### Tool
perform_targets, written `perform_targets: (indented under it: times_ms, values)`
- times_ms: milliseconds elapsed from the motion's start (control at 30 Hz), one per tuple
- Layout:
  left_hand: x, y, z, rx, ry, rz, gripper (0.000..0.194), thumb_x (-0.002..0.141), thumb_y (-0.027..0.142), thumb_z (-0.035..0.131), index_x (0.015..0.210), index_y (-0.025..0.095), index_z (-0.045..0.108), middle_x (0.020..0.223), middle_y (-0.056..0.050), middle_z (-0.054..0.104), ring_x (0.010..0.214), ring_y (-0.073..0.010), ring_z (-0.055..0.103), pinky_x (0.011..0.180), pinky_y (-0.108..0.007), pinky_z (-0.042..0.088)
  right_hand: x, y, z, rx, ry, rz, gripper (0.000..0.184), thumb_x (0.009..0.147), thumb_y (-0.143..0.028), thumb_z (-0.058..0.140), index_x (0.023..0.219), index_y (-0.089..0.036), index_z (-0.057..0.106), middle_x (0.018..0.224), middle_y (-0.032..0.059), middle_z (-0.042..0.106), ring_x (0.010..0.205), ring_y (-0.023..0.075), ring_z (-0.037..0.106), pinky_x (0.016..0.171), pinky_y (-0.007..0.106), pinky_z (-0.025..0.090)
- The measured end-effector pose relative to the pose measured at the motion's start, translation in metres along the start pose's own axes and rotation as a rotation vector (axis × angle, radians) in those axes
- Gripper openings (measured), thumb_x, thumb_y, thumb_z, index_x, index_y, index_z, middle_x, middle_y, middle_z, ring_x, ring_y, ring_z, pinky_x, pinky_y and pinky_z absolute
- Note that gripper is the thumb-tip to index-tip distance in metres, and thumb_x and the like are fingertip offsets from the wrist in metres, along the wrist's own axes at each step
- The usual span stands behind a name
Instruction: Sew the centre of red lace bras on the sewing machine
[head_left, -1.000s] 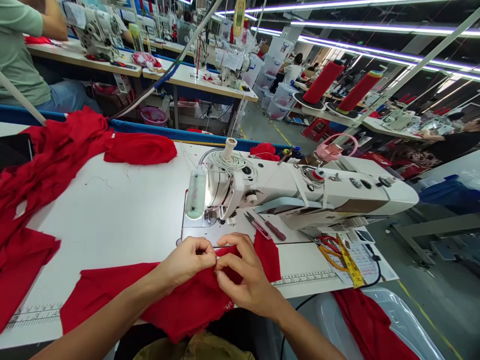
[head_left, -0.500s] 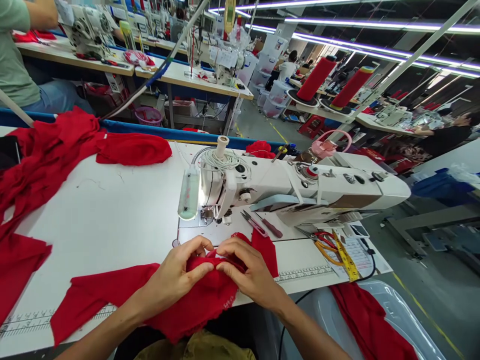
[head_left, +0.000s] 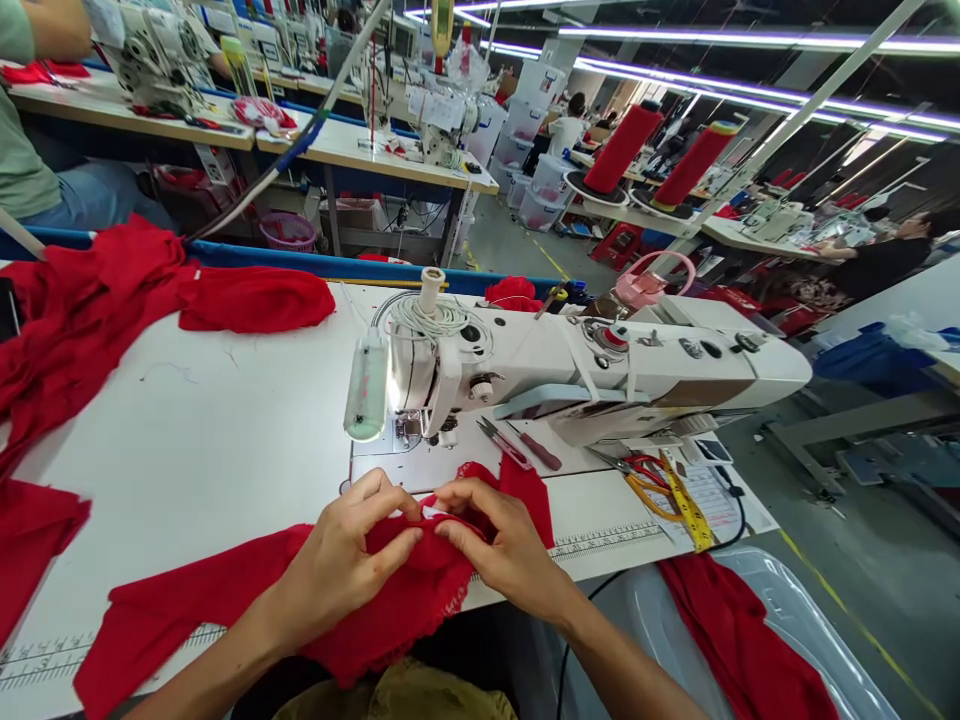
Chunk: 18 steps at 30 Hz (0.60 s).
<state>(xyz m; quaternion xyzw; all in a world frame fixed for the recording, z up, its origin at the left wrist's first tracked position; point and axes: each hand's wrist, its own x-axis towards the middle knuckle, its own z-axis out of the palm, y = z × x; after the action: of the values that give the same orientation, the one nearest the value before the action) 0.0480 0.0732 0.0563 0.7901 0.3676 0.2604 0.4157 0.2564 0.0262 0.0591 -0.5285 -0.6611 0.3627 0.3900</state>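
Between both hands is a red fabric piece (head_left: 390, 610), bunched at its upper edge and hanging over the table's front edge. My left hand (head_left: 349, 555) pinches that edge between thumb and fingers. My right hand (head_left: 502, 545) grips the same edge just to the right, its thumb close to the left one. A small white patch, perhaps a label (head_left: 433, 512), shows between the fingertips; its kind is unclear. Just beyond the hands stands a white sewing machine (head_left: 517, 350), its needle area (head_left: 409, 430) lit. Thread snips (head_left: 504, 440) and a dark-handled tool (head_left: 538, 449) lie on its bed.
Piled red cloth (head_left: 97, 300) covers the table's left side. Orange- and red-handled scissors (head_left: 649, 485) and a yellow tape measure (head_left: 686, 505) rest on papers at right. A translucent bin (head_left: 802, 600) with red fabric stands below. A co-worker (head_left: 45, 130) sits at far left.
The view has shifted slightly, so the table and machine sit a little further left. My fingers have moved slightly along the cloth edge, and more of the white patch shows.
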Motion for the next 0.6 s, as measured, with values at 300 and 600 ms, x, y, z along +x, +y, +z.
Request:
perform_targets:
  times_ms: [300,600]
  values:
    - [-0.0007,-0.0022,0.0074,0.099,0.086,0.196,0.020,0.098,0.012,0.045,0.089,0.022,0.060,0.089,-0.001,0.061,0.082,-0.0145,0.058,0.073,-0.025,0.047,-0.0045,0.0019,0.0052,-0.090,0.094,-0.094,0.017,0.090,-0.016,0.063,0.106,-0.024,0.064,0.093,0.0006,0.072,0.083,0.0142,0.067,0.078,0.023,0.054]
    - [-0.0039,-0.0019,0.0093,0.038,0.212,0.187,0.011,0.093,0.013,0.058,0.093,0.024,0.062,0.084,0.001,0.069,0.079,-0.0153,0.063,0.071,-0.026,0.051,-0.0046,-0.0003,0.0065,-0.060,0.103,-0.060,0.016,0.089,-0.018,0.065,0.103,-0.024,0.066,0.090,0.0007,0.071,0.082,0.0156,0.067,0.076,0.025,0.055]
